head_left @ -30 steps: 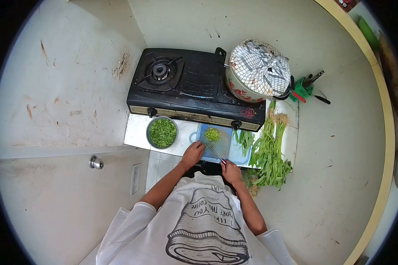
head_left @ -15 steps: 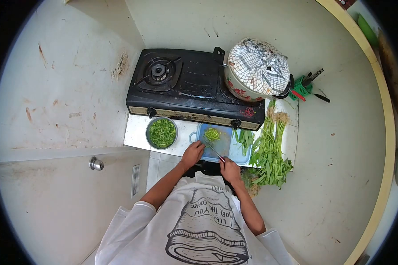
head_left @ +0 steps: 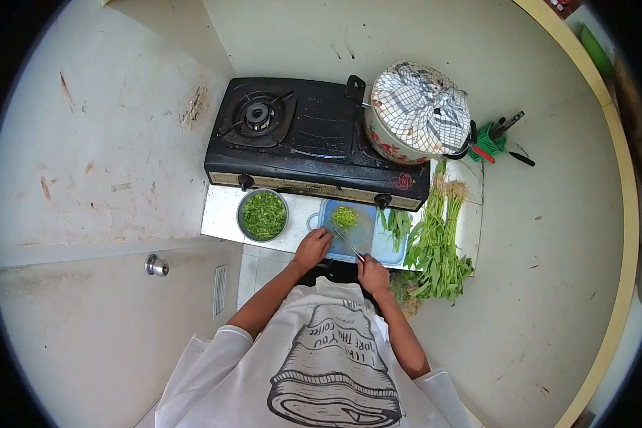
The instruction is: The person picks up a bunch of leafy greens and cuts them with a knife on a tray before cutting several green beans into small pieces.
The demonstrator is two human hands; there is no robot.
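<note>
My right hand [head_left: 373,274] is wrapped round the handle of a knife [head_left: 347,243], whose blade points up and left across a blue cutting board [head_left: 366,217]. My left hand [head_left: 313,247] is closed at the board's left front edge, close to the knife tip. Whatever its fingers may pinch is too small to make out. A small pile of chopped greens [head_left: 345,216] lies on the board just beyond the blade. Some uncut leaves [head_left: 398,225] rest at the board's right side. Left of the board stands a round bowl [head_left: 287,222] full of chopped greens.
A black two-burner gas stove [head_left: 321,128] stands behind the board. On its right side sits a floral pot [head_left: 386,148] under a checked cloth [head_left: 419,107]. Long leafy stalks [head_left: 439,260] hang over the counter's right front edge. A green basket [head_left: 483,139] holds utensils.
The view has shifted very slightly. Both hands, the knife and the greens stay almost where they were, the knife still pointing at the left hand's side.
</note>
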